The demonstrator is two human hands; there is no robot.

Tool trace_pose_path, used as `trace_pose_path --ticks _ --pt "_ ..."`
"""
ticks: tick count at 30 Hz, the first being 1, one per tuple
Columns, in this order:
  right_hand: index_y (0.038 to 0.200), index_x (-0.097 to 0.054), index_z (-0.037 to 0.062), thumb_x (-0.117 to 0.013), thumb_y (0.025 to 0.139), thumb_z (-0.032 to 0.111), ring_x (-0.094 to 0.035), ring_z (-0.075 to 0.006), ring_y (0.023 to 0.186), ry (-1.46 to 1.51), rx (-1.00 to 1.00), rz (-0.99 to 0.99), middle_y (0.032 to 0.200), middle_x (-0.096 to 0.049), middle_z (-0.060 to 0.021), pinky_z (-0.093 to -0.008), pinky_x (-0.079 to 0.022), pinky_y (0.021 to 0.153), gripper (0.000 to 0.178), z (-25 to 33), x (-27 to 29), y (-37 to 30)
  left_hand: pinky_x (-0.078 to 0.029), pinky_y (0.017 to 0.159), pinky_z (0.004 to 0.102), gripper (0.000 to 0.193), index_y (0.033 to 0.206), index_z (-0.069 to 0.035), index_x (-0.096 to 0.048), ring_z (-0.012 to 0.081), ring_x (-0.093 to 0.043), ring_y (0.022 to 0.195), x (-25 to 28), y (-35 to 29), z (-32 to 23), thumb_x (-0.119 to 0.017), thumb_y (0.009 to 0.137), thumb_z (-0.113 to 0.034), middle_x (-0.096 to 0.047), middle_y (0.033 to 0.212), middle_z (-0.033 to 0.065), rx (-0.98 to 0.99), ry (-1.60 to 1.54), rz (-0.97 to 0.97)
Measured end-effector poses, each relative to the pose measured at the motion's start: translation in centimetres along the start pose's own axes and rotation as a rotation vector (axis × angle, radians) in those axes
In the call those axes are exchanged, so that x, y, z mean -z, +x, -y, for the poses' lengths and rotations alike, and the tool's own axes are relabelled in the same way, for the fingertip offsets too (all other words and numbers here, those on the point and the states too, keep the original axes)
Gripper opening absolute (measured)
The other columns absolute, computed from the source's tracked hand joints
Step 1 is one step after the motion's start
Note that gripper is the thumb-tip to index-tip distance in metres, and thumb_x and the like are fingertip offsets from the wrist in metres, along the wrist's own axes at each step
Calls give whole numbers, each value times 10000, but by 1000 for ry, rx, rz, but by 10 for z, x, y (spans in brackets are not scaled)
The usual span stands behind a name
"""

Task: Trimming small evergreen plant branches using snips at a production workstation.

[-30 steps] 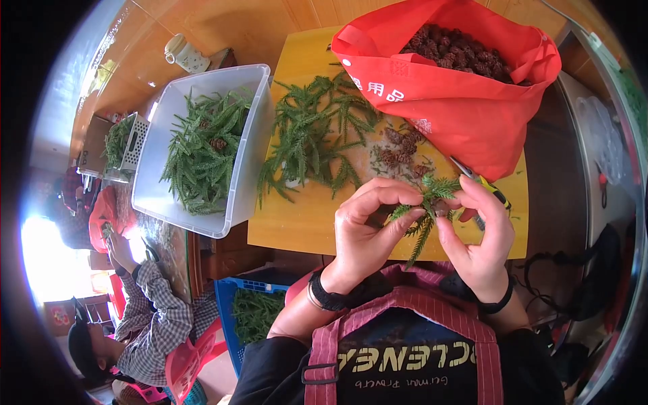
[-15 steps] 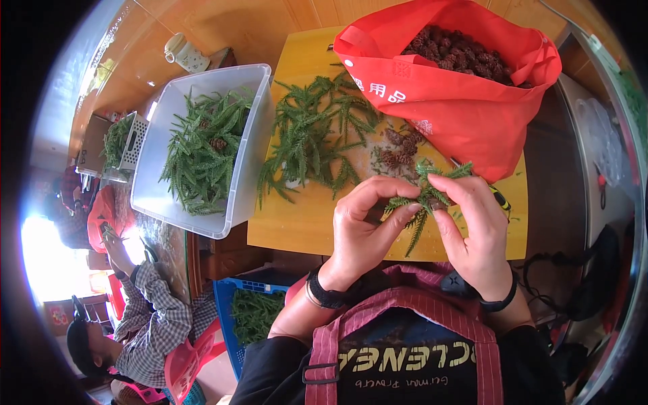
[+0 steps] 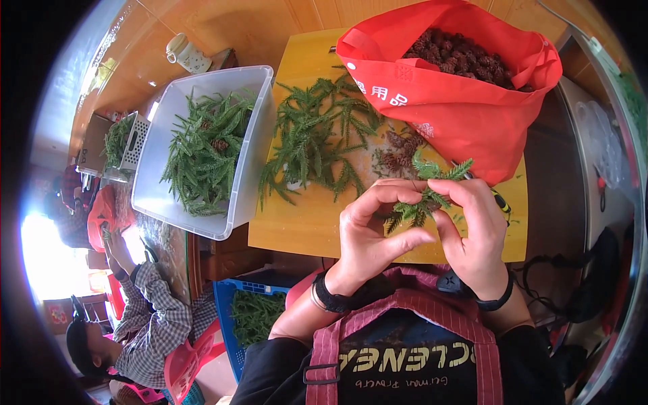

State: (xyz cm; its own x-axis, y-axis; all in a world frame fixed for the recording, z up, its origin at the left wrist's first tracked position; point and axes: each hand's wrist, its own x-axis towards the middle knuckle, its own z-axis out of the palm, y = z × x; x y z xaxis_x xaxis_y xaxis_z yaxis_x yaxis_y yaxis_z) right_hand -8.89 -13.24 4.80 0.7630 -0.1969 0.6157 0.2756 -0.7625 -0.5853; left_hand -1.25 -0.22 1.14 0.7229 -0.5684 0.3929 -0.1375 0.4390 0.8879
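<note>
A small green pine sprig (image 3: pixel 420 208) is between my two hands, above the near part of the yellow board (image 3: pixel 307 233). My right hand (image 3: pixel 478 226) pinches it with thumb and index finger. Fingers of my left hand (image 3: pixel 371 226) rest against its other side, partly hidden by the needles, with the left thumb stretched off it. Loose pine cones (image 3: pixel 399 158) lie just beyond the sprig, among brown scraps. A heap of pine sprigs (image 3: pixel 307 135) spreads over the board to the left of the cones.
A red bag (image 3: pixel 466 115) full of pine cones (image 3: pixel 459 57) stands at the back right. To the left is a clear plastic bin (image 3: pixel 246 162) of sprigs. A yellow-black tool (image 3: pixel 501 201) lies behind my right hand. A blue crate (image 3: pixel 229 331) sits below; a co-worker (image 3: pixel 152 317) works at far left.
My left thumb has come away from the sprig and stretched toward me. The sprig has turned slightly in my fingers. The co-worker's hands have shifted a little.
</note>
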Motion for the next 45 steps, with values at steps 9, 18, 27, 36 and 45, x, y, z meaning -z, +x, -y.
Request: trace_pose_path --ticks 9,18,27,36,45 --pt "1001 -596 37 -652 640 -78 -583 -253 704 29 -35 -20 807 -585 -93 -331 -471 611 383 4 0 -1 -486 801 283 381 957 -10 -509 158 -569 959 -17 -7 2 -762 672 -3 -563 1084 137 69 -111 -137" --pt "1047 -619 29 -681 619 -94 -586 -198 704 68 -69 8 827 -583 -87 -288 -474 609 450 6 5 -4 -472 800 276 239 919 -6 -504 152 -566 921 -12 -8 0 -650 744 66 -573 1052 139 47 -80 -119" --pt "1033 -638 19 -706 598 -94 -589 -181 716 51 -52 69 817 -608 -89 -276 -480 635 455 9 15 -1 -486 775 285 164 875 12 -576 165 -584 884 -6 -7 -5 -641 736 71 -613 991 165 21 -24 -98" --pt "979 -645 34 -760 592 39 -580 -182 622 30 30 32 767 -615 -41 -301 -460 558 404 9 19 5 -493 769 304 156 848 5 -602 193 -601 871 -4 -8 -6 -654 716 71 -624 972 181 -56 50 -83" --pt "876 -638 52 -768 610 138 -559 -256 841 -95 209 174 847 -588 -80 -336 -459 700 308 15 48 28 -481 775 313 174 817 -6 -608 211 -616 869 -6 -10 -11 -650 679 91 -644 937 178 -69 141 -69"
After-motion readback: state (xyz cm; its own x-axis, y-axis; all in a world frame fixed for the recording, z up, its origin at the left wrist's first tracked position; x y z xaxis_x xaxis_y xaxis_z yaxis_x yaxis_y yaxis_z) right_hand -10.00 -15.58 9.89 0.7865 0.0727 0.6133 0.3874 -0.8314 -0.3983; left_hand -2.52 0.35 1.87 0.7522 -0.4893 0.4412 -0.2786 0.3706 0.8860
